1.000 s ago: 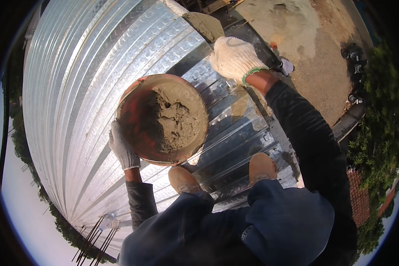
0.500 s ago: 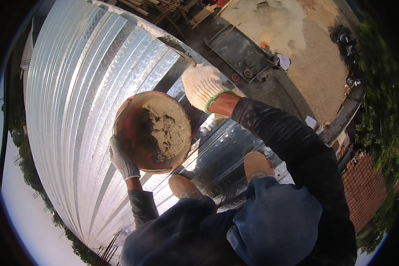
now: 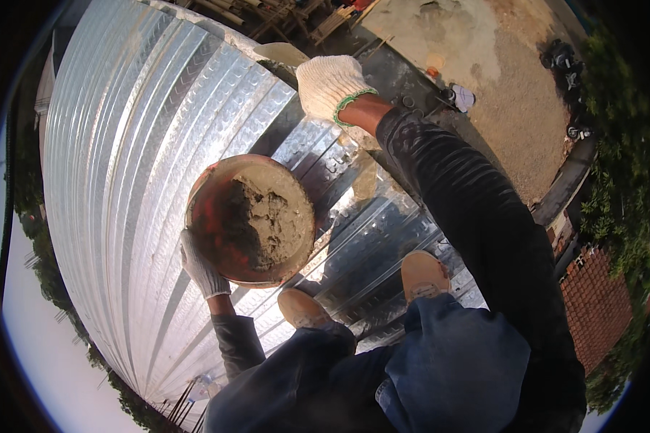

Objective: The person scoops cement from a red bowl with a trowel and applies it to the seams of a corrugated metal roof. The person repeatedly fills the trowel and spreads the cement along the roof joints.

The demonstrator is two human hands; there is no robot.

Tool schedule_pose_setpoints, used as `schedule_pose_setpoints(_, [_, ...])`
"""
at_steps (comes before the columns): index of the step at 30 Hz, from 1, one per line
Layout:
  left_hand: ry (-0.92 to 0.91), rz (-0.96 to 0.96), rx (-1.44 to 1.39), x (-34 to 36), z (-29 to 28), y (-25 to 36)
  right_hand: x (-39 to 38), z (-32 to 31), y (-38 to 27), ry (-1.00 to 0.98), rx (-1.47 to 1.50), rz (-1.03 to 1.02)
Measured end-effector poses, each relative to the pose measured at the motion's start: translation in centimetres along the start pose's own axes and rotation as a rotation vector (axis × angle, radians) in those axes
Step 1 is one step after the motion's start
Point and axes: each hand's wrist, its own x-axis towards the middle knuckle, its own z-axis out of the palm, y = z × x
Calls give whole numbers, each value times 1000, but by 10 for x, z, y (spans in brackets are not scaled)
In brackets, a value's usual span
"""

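Note:
My left hand (image 3: pixel 201 265), in a knitted work glove, grips the near left rim of a round reddish bucket (image 3: pixel 208 229). Grey wet mortar (image 3: pixel 276 216) lies in the bucket, mostly toward its right side. Farther up, my right hand (image 3: pixel 331 85) wears a cream glove with a green cuff and is closed on a trowel. The trowel's rounded blade (image 3: pixel 283 53) sticks out to the left, over the rough edge of the metal decking; its handle is hidden in the glove.
I stand on ribbed, shiny metal decking (image 3: pixel 144 159), both shoes (image 3: pixel 425 276) on it. Beyond its edge, well below, lie a sandy yard (image 3: pixel 513 94), a dark flat tray (image 3: pixel 393 72) and stacked timber (image 3: pixel 267 18). A tiled roof (image 3: pixel 596 310) and trees (image 3: pixel 617 123) stand right.
My right hand has moved up and away from the bucket, bringing the trowel's blade into sight at the decking edge. The left hand and the bucket have hardly shifted.

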Motion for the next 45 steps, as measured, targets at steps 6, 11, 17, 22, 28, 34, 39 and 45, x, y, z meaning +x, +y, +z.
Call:
schedule_pose_setpoints(6, [-32, 91, 129, 6, -12, -4, -28, 20, -25, 2, 33, -28])
schedule_pose_setpoints(11, [-143, 251, 535, 27, -26, -26, -61, 20, -17, -11, 64, -35])
schedule_pose_setpoints(17, [-95, 111, 452, 23, -29, -17, -97, 12, -5, -21, 93, -43])
schedule_pose_setpoints(22, [-25, -17, 164, -2, -2, 0, -128, -21, 34, -142, 124, 1])
schedule_pose_setpoints(28, [2, -3, 136, -4, -5, 3, -112, -22, 52, -47, 220, 96])
schedule_pose_setpoints(34, [0, -18, 179, -7, 12, 4, -100, 38, 32, 150, 94, 58])
schedule_pose_setpoints(39, [-28, 9, 198, -4, 0, 6, -128, 28, 13, 151, -23, -47])
schedule_pose_setpoints(45, [9, 57, 206, -3, 1, 3, -144, 30, 23, 185, 11, -93])
